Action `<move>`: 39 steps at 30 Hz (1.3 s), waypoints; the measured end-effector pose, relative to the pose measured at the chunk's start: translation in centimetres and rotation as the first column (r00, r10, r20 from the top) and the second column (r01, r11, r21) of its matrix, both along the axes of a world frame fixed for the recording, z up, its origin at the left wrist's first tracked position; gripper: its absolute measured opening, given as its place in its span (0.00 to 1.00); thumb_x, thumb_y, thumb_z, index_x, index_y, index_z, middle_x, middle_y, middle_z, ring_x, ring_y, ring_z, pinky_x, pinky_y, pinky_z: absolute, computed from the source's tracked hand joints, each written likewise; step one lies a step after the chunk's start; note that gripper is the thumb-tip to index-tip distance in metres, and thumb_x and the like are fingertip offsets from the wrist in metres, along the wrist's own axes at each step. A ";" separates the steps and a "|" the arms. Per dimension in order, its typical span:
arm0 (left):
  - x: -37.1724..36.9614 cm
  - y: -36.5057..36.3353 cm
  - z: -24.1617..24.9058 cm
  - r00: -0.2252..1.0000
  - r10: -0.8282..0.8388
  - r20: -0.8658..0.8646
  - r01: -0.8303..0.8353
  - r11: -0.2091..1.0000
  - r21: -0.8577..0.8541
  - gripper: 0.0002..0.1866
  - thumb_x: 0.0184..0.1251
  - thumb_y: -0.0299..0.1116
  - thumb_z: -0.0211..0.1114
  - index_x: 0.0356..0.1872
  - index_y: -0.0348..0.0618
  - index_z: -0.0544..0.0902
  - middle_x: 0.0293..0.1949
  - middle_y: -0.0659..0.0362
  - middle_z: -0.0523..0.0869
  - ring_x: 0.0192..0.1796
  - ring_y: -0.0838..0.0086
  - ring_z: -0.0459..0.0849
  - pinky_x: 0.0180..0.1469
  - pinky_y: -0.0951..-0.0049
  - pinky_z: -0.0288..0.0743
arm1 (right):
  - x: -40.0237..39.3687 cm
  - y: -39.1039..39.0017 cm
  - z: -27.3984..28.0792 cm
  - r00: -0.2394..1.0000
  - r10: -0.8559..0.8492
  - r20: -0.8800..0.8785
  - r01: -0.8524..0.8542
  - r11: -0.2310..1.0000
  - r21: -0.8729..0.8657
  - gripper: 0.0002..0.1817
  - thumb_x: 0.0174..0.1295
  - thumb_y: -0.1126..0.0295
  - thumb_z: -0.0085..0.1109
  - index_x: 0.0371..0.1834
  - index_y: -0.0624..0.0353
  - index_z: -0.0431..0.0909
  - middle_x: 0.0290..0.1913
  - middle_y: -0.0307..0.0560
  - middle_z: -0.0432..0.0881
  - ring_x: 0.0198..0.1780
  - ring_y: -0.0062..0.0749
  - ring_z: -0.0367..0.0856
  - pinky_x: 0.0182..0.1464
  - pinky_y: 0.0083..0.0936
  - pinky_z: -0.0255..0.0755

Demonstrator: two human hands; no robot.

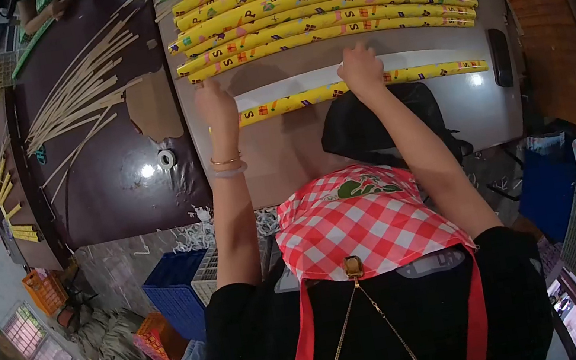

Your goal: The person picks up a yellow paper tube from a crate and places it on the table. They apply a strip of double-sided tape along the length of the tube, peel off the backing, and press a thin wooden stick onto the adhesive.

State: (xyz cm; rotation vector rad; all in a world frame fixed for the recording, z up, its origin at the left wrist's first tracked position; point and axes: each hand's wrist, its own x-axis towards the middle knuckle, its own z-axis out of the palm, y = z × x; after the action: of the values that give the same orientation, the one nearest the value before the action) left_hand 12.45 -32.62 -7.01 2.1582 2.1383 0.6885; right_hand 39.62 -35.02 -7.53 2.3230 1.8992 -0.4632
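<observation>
A strip of yellow printed wrapping paper (277, 110), partly rolled, lies across the table in front of me with its white underside (288, 86) showing along the far edge. My left hand (217, 104) is closed at the paper's left end. My right hand (362, 70) is closed over the paper right of its middle, knuckles up. Both hands hide the fingertips and the bits of paper beneath them. Beyond them lie several finished-looking yellow paper rolls (322, 16), side by side. A black bag (362, 127) sits just below my right hand.
Thin wooden sticks (84, 84) lie fanned on the dark table at left, near a brown cardboard piece (154, 107) and a tape roll (166, 159). A long black object (501, 57) rests at the right edge. Another person's hand (56, 7) shows at top left.
</observation>
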 end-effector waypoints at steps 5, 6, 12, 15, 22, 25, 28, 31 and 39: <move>9.9 -1.0 -1.2 0.904 -0.169 0.392 0.286 0.922 -0.262 0.06 0.49 0.31 0.62 0.27 0.40 0.77 0.28 0.46 0.80 0.33 0.51 0.79 0.35 0.55 0.72 | -0.4 0.1 1.4 0.999 -0.016 -0.037 0.015 0.999 -0.039 0.10 0.51 0.68 0.58 0.35 0.60 0.78 0.44 0.50 0.70 0.48 0.47 0.71 0.37 0.36 0.76; 11.9 -1.0 -1.4 0.919 -0.140 0.369 0.271 0.903 -0.332 0.08 0.50 0.32 0.63 0.28 0.39 0.77 0.28 0.46 0.81 0.33 0.51 0.80 0.34 0.56 0.73 | -0.4 0.0 1.3 0.999 -0.013 -0.030 0.012 0.999 -0.037 0.10 0.51 0.68 0.58 0.35 0.60 0.78 0.44 0.50 0.70 0.48 0.47 0.71 0.37 0.36 0.76; 17.0 -0.6 -1.5 0.936 -0.087 0.342 0.247 0.852 -0.461 0.14 0.47 0.37 0.67 0.28 0.37 0.77 0.28 0.44 0.81 0.34 0.50 0.79 0.35 0.56 0.73 | -0.4 -0.6 1.5 0.999 -0.025 -0.028 0.025 1.000 0.018 0.13 0.50 0.65 0.61 0.36 0.61 0.77 0.45 0.51 0.70 0.49 0.48 0.70 0.37 0.36 0.76; 16.8 -0.9 -1.5 0.923 -0.049 0.381 0.252 0.826 -0.504 0.14 0.46 0.37 0.66 0.29 0.36 0.77 0.28 0.45 0.81 0.34 0.49 0.79 0.35 0.56 0.73 | -0.4 -0.8 2.4 1.000 -0.012 -0.021 0.012 1.000 -0.018 0.14 0.50 0.65 0.61 0.36 0.61 0.77 0.44 0.51 0.70 0.49 0.47 0.71 0.36 0.34 0.77; 17.1 -1.0 -1.8 0.927 -0.074 0.368 0.256 0.841 -0.476 0.13 0.42 0.33 0.67 0.28 0.36 0.78 0.28 0.44 0.81 0.35 0.50 0.79 0.36 0.57 0.73 | 1.0 -1.1 2.4 0.998 0.059 -0.037 -0.061 0.997 -0.043 0.16 0.49 0.61 0.62 0.37 0.60 0.77 0.44 0.50 0.70 0.48 0.45 0.72 0.37 0.35 0.76; 17.0 -0.9 -1.5 0.921 -0.103 0.376 0.279 0.849 -0.449 0.12 0.41 0.33 0.68 0.26 0.37 0.78 0.28 0.45 0.81 0.34 0.49 0.79 0.35 0.57 0.73 | 2.4 -1.3 2.8 0.992 0.117 -0.053 -0.119 0.992 -0.036 0.19 0.48 0.54 0.61 0.36 0.58 0.77 0.40 0.50 0.71 0.44 0.47 0.73 0.38 0.41 0.73; 17.1 -0.8 -1.2 0.940 -0.076 0.332 0.243 0.834 -0.496 0.12 0.40 0.33 0.69 0.24 0.38 0.77 0.27 0.46 0.81 0.33 0.51 0.79 0.34 0.58 0.73 | 4.3 -1.5 4.3 0.982 0.175 -0.074 -0.176 0.984 -0.016 0.20 0.46 0.51 0.61 0.34 0.56 0.78 0.38 0.48 0.72 0.42 0.46 0.74 0.38 0.41 0.72; 16.9 -0.8 -0.6 0.926 -0.082 0.370 0.269 0.829 -0.490 0.13 0.39 0.34 0.70 0.23 0.38 0.77 0.25 0.48 0.81 0.32 0.52 0.79 0.34 0.60 0.73 | 7.4 -1.9 4.5 0.950 0.304 -0.076 -0.300 0.952 0.056 0.23 0.47 0.48 0.62 0.30 0.58 0.78 0.38 0.48 0.72 0.41 0.45 0.75 0.38 0.41 0.70; 16.5 -0.5 -1.6 0.945 -0.090 0.313 0.250 0.816 -0.521 0.13 0.40 0.36 0.71 0.20 0.40 0.77 0.23 0.49 0.80 0.32 0.53 0.79 0.33 0.61 0.73 | 15.0 -2.5 7.3 0.951 0.175 -0.256 -0.208 0.972 -0.108 0.23 0.55 0.49 0.55 0.34 0.62 0.76 0.42 0.50 0.76 0.41 0.47 0.74 0.41 0.33 0.69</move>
State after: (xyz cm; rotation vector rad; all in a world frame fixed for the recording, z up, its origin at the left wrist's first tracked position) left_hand 28.95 -33.12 -8.58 1.7825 1.6934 0.2731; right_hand 54.66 -37.55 -0.27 2.0511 2.1004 -0.8606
